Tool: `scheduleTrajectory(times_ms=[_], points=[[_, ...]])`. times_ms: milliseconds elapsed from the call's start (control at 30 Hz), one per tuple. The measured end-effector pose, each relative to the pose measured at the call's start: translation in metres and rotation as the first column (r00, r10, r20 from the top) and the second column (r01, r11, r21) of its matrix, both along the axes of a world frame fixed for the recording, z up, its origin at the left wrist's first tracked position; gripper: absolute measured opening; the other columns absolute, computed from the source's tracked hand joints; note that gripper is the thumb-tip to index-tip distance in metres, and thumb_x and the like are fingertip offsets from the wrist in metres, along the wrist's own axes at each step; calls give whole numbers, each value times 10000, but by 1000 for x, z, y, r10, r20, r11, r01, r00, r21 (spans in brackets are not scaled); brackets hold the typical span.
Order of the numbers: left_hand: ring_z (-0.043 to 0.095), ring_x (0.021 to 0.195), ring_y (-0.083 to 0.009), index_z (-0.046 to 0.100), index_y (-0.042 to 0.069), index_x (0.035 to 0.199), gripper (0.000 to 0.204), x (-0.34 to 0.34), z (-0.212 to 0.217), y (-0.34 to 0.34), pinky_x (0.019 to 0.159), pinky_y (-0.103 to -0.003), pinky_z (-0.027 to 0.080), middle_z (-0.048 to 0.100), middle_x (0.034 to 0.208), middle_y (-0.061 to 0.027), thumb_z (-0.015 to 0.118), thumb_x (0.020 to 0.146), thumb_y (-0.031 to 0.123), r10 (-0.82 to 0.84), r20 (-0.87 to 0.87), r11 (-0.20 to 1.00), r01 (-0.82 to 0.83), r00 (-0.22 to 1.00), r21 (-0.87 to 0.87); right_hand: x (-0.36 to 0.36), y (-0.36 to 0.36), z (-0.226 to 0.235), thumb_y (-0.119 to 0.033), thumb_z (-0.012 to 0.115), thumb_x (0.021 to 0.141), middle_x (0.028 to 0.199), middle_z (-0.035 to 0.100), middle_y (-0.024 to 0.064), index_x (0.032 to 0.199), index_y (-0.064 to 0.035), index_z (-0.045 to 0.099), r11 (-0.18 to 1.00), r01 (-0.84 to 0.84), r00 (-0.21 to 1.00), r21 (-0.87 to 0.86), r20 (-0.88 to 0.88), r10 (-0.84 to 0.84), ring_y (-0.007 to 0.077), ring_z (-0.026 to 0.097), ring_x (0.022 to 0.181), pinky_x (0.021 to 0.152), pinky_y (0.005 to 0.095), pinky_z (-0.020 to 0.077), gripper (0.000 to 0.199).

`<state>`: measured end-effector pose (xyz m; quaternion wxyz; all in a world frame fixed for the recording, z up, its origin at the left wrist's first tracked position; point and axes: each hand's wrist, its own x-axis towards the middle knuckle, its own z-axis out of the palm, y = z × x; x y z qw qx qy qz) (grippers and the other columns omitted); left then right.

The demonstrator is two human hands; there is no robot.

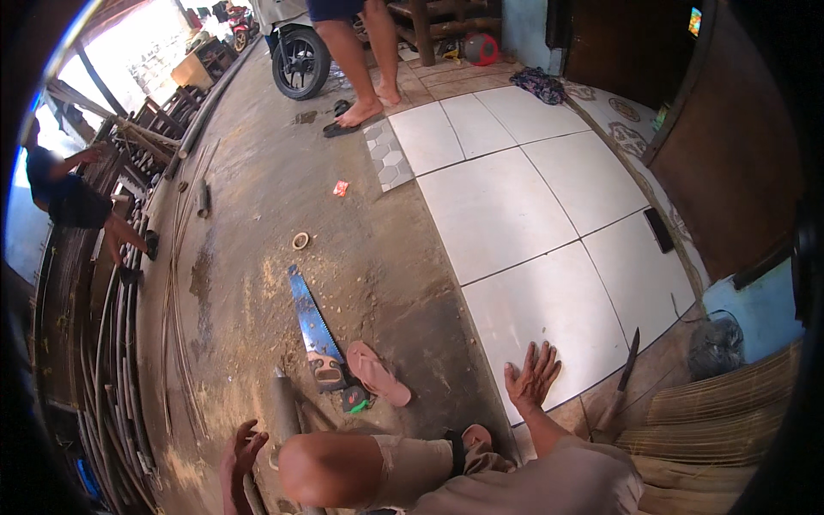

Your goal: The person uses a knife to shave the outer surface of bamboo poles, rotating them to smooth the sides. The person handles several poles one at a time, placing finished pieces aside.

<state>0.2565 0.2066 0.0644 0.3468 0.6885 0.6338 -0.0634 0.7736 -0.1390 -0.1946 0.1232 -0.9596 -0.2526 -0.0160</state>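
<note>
My right hand lies flat with fingers spread on a white floor tile, holding nothing. My left hand rests low by my bent knee, its fingers curled against a grey pole that stands beside it; whether it grips the pole is unclear. A blue hand saw lies on the concrete floor in front of me, its handle next to a pink sandal. A small tape measure sits just below the saw's handle.
A machete lies near woven mats at right. Bundled canes line the left, where another person works. A barefoot person stands by a motorbike wheel. A tape roll and a phone lie on the floor.
</note>
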Motion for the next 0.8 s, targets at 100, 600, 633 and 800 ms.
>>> scheduleTrajectory(times_ms=[100, 600, 633, 800], points=[[697, 1160, -329, 518, 21, 1512, 747, 84, 27, 18, 952, -423, 559, 722, 1216, -237, 766, 967, 469, -202, -32, 978, 203, 979, 40, 3, -6, 3, -537, 653, 930, 1676, 271, 284, 1584, -26, 407, 1000, 25, 1000, -11, -6, -25, 481, 187, 1574, 1251, 689, 128, 865], [682, 668, -305, 391, 194, 1643, 617, 441, 188, 89, 738, -492, 531, 638, 718, -207, 489, 1036, 140, -714, 121, 636, 568, 689, 522, 5, -7, 1, -499, 675, 929, 1678, 261, 285, 1588, -15, 396, 999, 19, 1000, -28, 24, -18, 499, 201, 1561, 1241, 695, 149, 864], [646, 535, -223, 370, 185, 1654, 599, 455, 193, 86, 680, -445, 550, 615, 592, -123, 507, 1072, 174, -774, 99, 526, 547, 626, 651, 3, -6, -2, -510, 657, 936, 1675, 266, 286, 1594, -16, 390, 1000, 6, 999, -24, 36, -6, 499, 205, 1561, 1238, 698, 157, 865], [730, 711, -334, 419, 191, 1626, 634, 443, 203, 51, 722, -484, 560, 705, 762, -207, 624, 1040, 320, -862, 18, 426, 704, 507, 568, 3, -5, 5, -534, 636, 945, 1672, 276, 274, 1604, -24, 379, 997, 19, 1000, -79, 15, -18, 485, 212, 1561, 1239, 692, 165, 872]])
